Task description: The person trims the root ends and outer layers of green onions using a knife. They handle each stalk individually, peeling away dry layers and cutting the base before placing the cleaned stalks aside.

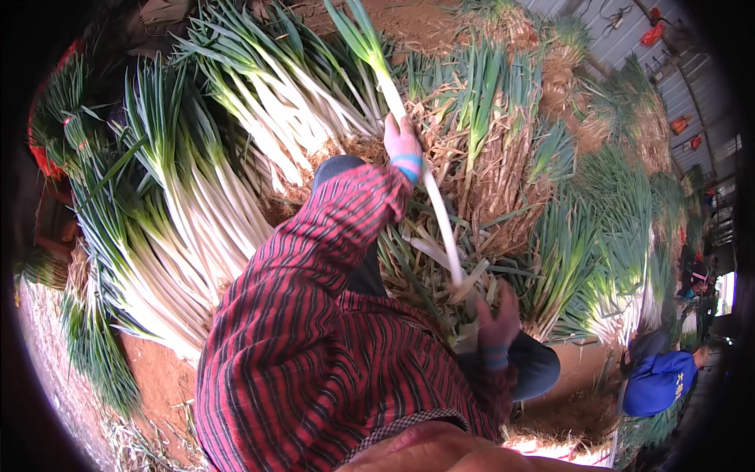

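Observation:
My left hand [403, 141], with a striped cuff at the wrist, grips a long green onion [439, 215] around its white stem. The green leaves of that onion point up and away, and its pale root end slants down towards my right hand [498, 318]. Blurred by motion, my right hand is beside that root end with thumb and fingers bent; whether it pinches anything is unclear. A loose pale leaf sheath [470, 282] lies across the onion's lower end. Below it, cut leaves and peelings [413, 265] cover the ground between my knees.
Cleaned white-stemmed onions lie in a near pile [189, 218] and a farther pile [283, 112] on the left. Untrimmed onions with dry brown leaves [501, 171] stand ahead. More onion bundles [613, 248] line the right, where a person in a blue jacket [660, 383] is bent over.

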The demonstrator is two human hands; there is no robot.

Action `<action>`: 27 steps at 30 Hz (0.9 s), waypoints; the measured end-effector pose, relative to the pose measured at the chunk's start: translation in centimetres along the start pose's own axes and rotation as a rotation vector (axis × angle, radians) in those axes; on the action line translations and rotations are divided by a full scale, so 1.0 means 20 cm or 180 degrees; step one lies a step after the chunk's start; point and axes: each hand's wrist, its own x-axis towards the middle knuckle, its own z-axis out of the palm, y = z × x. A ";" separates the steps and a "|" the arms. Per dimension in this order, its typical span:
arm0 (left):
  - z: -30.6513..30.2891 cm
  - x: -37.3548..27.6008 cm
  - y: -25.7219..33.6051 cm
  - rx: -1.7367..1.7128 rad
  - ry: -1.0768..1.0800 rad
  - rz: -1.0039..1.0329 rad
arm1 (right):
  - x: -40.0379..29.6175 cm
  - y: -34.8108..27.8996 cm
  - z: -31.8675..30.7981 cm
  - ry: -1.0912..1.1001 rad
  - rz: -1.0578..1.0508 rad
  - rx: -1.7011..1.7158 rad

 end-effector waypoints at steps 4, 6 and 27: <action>0.04 -0.21 0.08 -0.0835 -0.0404 -0.0276 | 0.18 -0.04 0.39 -0.0686 0.0274 0.0586; 0.00 -0.22 0.12 -0.0811 -0.0732 -0.0166 | 0.15 0.01 0.58 -0.1065 0.0785 0.1206; 0.26 -0.39 -0.07 -0.0138 -0.1785 -0.1048 | 0.02 0.13 0.50 -0.0189 0.1238 0.2320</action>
